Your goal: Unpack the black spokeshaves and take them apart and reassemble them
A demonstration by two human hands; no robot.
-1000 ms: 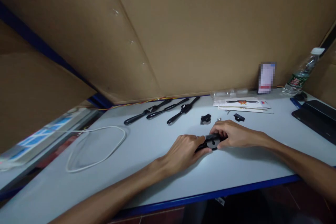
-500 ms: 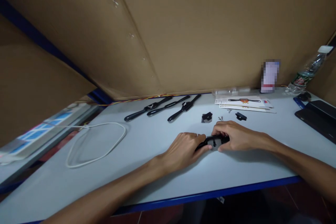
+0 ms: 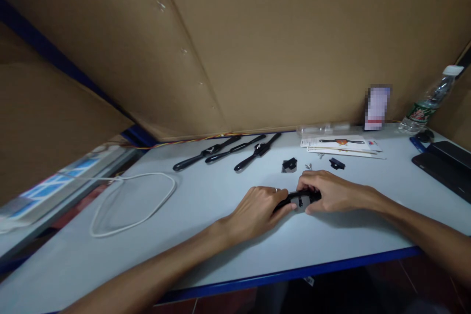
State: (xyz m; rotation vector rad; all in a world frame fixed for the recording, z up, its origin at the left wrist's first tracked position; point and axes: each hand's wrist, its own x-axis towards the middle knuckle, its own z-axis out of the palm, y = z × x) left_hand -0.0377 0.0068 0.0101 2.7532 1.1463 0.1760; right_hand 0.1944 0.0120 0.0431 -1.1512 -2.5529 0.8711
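Note:
Between my hands is a black spokeshave (image 3: 294,196) with a grey metal blade (image 3: 302,203) at its middle. My left hand (image 3: 259,206) is closed around its left handle, thumb along the near side by the blade. The fingers of my right hand (image 3: 327,191) are closed on its right part, with the thumb near the blade edge and the far fingertips partly hidden. Just beyond lie a black cap piece on a metal blade (image 3: 289,165), small silver screws (image 3: 309,167) and another black cap piece (image 3: 337,163).
Several black spokeshaves (image 3: 257,152) lie at the back of the table (image 3: 221,191). Printed cards (image 3: 342,143), a phone (image 3: 377,108), a water bottle (image 3: 423,108) and a black case (image 3: 441,169) stand or lie rightward. A white cable (image 3: 147,218) loops at left, near a power strip (image 3: 55,189).
My hands and the spokeshave hold almost the same place. The view has shifted very slightly; nothing else has visibly moved.

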